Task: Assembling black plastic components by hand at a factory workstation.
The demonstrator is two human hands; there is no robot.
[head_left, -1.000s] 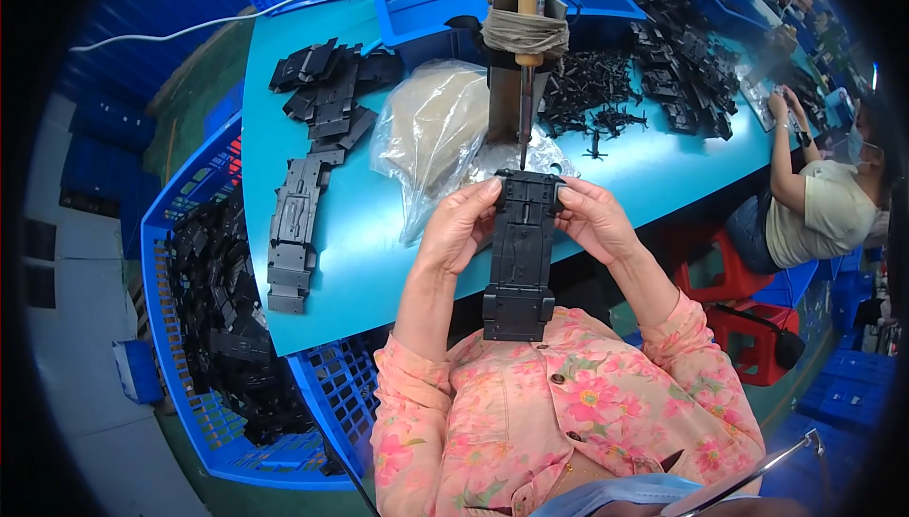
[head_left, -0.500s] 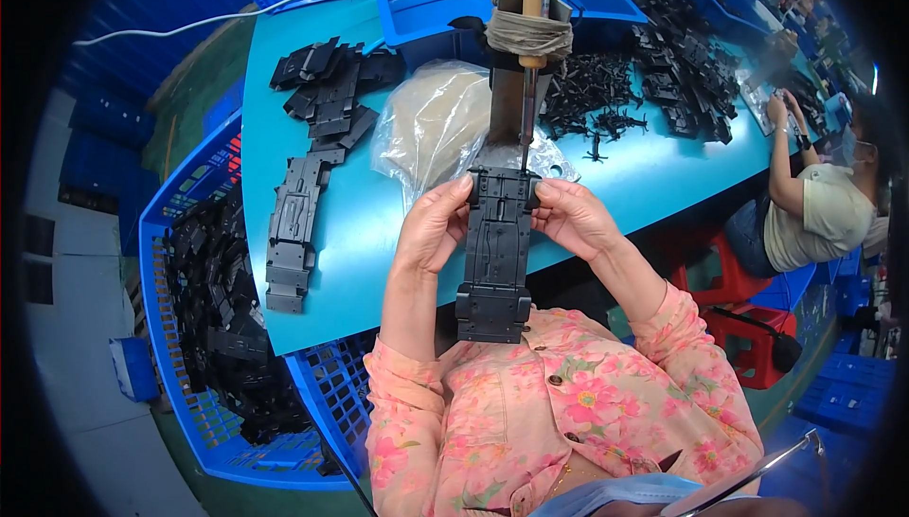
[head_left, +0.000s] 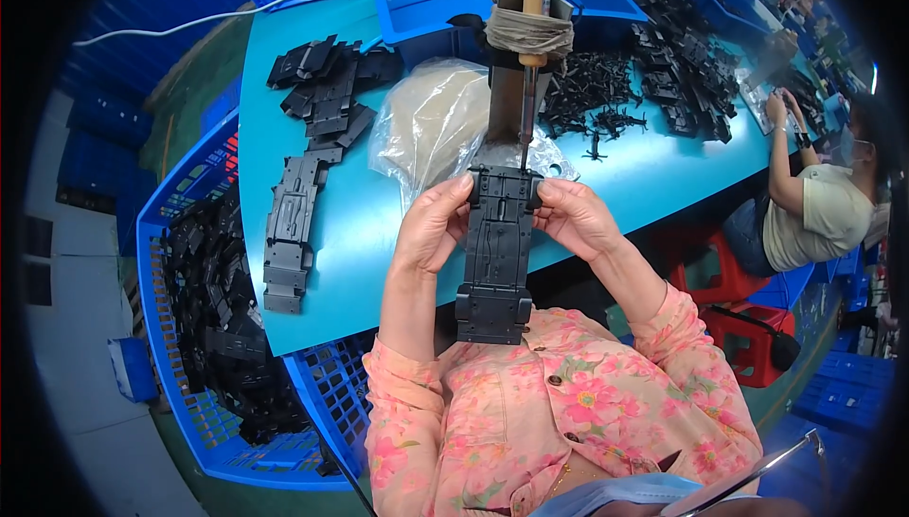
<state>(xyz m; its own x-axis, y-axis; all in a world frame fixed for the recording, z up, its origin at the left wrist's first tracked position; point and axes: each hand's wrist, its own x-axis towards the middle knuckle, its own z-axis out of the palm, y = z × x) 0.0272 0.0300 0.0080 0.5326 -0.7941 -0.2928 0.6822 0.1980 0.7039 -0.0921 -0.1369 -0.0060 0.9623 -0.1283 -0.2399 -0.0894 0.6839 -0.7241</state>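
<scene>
Black moulded plastic makes up the long plate (head_left: 497,252) under inspection, which sits at the centre of the frame, raised before the floral shirt (head_left: 587,394). The left hand (head_left: 437,219) pinches its upper left corner between thumb and fingers; the right hand (head_left: 578,217) pinches the upper right corner in the same way.

Progress: the plate's top edge stands at the tip of a wooden-handled tool (head_left: 533,6) that hangs down from the top of the frame. Contact between tip and plate cannot be confirmed. Work on this plate is judged to be under way; which spots on it are finished cannot be told. Similar plates (head_left: 296,209) lie in an overlapping row at left of centre, and more dark parts fill the blue crate (head_left: 204,465) at lower left; whether either lot is finished or waiting cannot be determined. A heap of small black pieces (head_left: 592,91) at upper right of centre suggests that considerable stock remains.

Orientation: the plate's long axis runs nearly vertical in the frame, its lower end leaning slightly left. The end between the hands points to the top; the end with projecting side tabs points down, towards the shirt.
</scene>
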